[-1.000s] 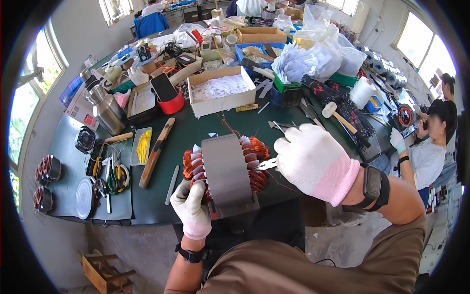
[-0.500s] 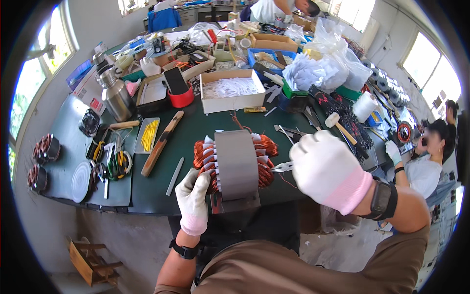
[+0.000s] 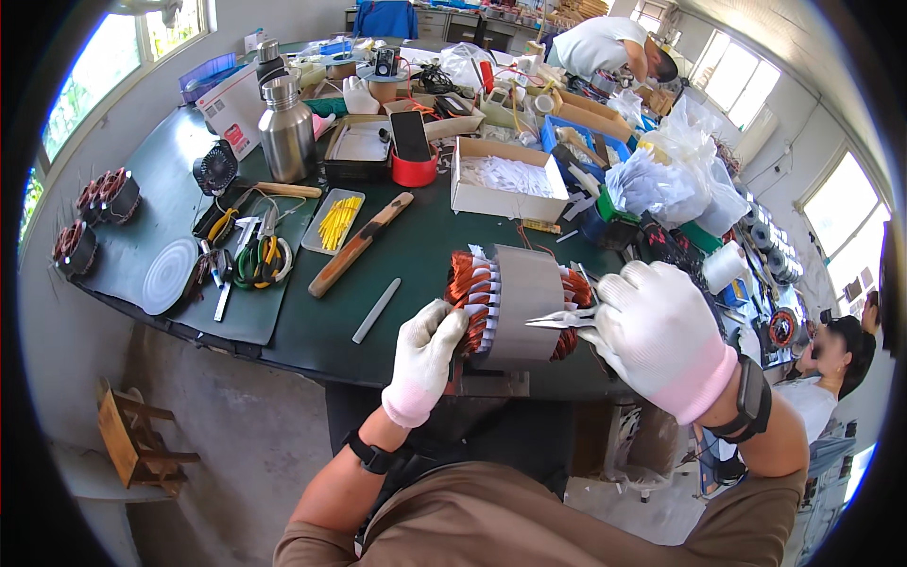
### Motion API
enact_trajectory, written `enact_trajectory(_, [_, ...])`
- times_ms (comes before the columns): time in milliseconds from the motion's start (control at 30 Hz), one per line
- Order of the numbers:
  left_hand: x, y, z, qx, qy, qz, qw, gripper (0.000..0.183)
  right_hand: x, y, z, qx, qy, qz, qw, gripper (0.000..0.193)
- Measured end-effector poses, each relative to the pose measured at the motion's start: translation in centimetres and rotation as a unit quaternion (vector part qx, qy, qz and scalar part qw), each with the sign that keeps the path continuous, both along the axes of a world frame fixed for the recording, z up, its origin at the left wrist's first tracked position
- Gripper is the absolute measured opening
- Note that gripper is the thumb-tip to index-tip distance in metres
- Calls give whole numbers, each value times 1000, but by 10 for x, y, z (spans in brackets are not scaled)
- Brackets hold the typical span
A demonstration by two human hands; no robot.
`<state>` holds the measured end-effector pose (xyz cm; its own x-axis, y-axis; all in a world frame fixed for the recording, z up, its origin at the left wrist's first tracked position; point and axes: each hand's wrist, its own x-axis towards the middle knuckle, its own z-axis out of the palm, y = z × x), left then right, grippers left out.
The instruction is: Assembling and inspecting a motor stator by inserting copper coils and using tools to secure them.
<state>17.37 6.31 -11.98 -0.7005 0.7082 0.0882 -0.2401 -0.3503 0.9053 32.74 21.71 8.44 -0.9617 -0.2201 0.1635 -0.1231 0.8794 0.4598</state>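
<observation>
A motor stator with a grey cylindrical core lies on its side near the bench's front edge. Copper windings bulge from both ends, with white insulation slips along the left end. My left hand, in a white glove, is closed with thumb and forefinger together against the left windings; what lies between them is hidden. My gloved right hand grips slim silver pliers. Their pointed jaws reach left across the front of the core; the handles are mostly covered by the glove.
A wooden stick, a pale flat strip and a tray of yellow pieces lie left of the stator. Behind stands a box of white slips. Hand tools lie farther left. A co-worker sits at right; another person bends over behind.
The pliers have moved from beside the right windings to across the front of the core. My left thumb and fingers have drawn together. The whole view has shifted, placing the bench things farther right.
</observation>
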Motion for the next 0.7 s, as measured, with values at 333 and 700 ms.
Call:
enact_trajectory(333, [2,10,26,55,-139,25,988,25,-74,-47,16,85,-128,-27,988,9])
enact_trajectory(700, [3,4,26,9,-102,25,994,29,-109,-44,20,35,-227,-29,973,13])
